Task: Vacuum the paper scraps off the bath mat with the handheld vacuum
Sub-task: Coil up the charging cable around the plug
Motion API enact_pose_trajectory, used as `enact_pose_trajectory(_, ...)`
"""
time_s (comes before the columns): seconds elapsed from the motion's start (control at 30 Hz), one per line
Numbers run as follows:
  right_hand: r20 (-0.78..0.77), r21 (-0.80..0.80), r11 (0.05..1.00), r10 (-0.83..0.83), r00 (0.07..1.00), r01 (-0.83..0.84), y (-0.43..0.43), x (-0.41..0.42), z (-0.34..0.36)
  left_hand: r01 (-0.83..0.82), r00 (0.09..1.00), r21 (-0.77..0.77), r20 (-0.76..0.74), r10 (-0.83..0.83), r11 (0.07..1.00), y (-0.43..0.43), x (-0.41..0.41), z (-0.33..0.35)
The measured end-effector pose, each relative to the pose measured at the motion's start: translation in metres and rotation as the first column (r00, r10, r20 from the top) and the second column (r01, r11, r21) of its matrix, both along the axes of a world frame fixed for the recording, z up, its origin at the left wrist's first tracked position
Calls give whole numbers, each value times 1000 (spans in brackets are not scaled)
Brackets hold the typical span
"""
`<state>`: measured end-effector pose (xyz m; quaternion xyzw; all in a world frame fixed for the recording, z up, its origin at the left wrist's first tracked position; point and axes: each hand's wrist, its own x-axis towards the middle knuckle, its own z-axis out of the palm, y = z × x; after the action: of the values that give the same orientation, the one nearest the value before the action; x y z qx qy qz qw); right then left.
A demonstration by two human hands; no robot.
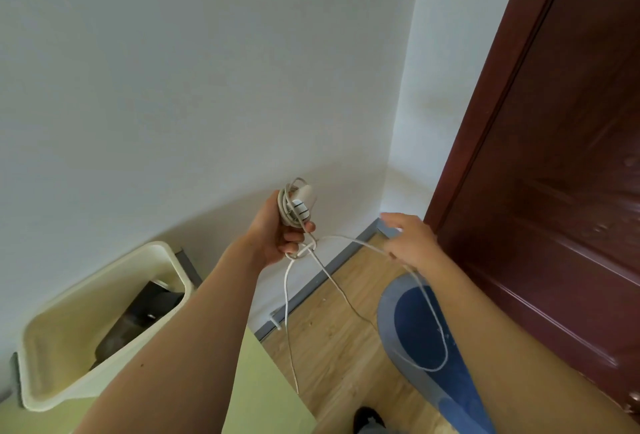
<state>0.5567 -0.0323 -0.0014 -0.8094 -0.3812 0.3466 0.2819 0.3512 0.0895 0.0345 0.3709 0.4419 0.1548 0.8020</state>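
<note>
My left hand [277,232] grips a white charger plug with its cord coiled round it [294,208], held up in front of the wall. A loose length of the white cord [349,241] runs from that bundle to my right hand [412,243], which pinches it, then loops down over the mat. The blue bath mat [415,322] with a grey border lies on the wood floor by the door, partly hidden by my right forearm. A few tiny pale scraps [445,331] show on it. A dark object, possibly the vacuum [138,315], lies in the cream bin.
A cream plastic bin [86,322] stands at the lower left on a yellow-green surface [263,392]. A dark red wooden door [554,156] fills the right side. A grey skirting board [332,267] runs along the white wall. My shoe [367,416] shows at the bottom.
</note>
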Motion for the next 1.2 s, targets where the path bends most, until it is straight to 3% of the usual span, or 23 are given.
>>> enact_pose_trajectory(0.07, -196, 107, 970, 236, 952, -218, 11, -38, 23, 11, 1000, 3, -13, -11, 1000, -2, 8, -1)
enact_pose_trajectory(0.13, -245, 158, 931, 359, 901, -328, 22, -51, 24, 10, 1000, -2, -19, -10, 1000, -4, 13, 0)
enact_pose_trajectory(0.23, -240, 166, 915, 400, 885, -369, 24, -50, 23, 13, 1000, 2, -3, -13, 1000, -5, 12, 0)
enact_pose_trajectory(0.33, -334, 200, 929, 362, 870, -310, 19, -39, 22, 32, 999, -2, 28, -32, 999, -6, 13, 0)
enact_pose_trajectory(0.43, -389, 172, 981, 154, 908, -93, 7, -9, 15, 34, 999, 2, 41, -34, 999, -1, 7, 0)
enact_pose_trajectory(0.47, -407, 150, 986, 0, 914, 67, 1, 6, 6, 18, 999, 0, 48, -18, 1000, 2, 2, 0)
enact_pose_trajectory(0.53, -441, 62, 904, -355, 824, 423, -12, 35, -17, -26, 998, -8, 65, 27, 1000, 9, -8, 0)
enact_pose_trajectory(0.57, -391, 13, 845, -487, 781, 534, -17, 42, -29, -39, 997, -12, 63, 39, 999, 10, -12, -1)
enact_pose_trajectory(0.63, -195, -37, 822, -564, 802, 569, -22, 43, -45, -43, 998, -16, 42, 44, 999, 9, -11, -4)
enact_pose_trajectory(0.7, -69, -22, 889, -457, 887, 457, -17, 24, -41, -35, 999, -23, 34, 36, 999, 5, -7, -8)
enact_pose_trajectory(0.8, -168, 76, 983, -151, 974, 165, 1, -15, -11, -26, 999, -18, 22, 27, 1000, -1, 0, -11)
enact_pose_trajectory(0.87, -246, 161, 987, 52, 968, -12, 12, -36, 6, -16, 1000, -13, 14, 16, 1000, -6, 6, -11)
enact_pose_trajectory(0.97, -119, 202, 948, 273, 955, -245, 23, -51, 18, -12, 1000, 4, -1, 12, 1000, -12, 10, -13)
enact_pose_trajectory(1.1, -90, 148, 921, 374, 923, -359, 23, -46, 18, -41, 999, 1, 10, 41, 999, -17, 8, -15)
enact_pose_trajectory(1.2, -212, 93, 904, 427, 879, -417, 18, -42, 12, -57, 998, 7, 12, 57, 998, -17, 5, -15)
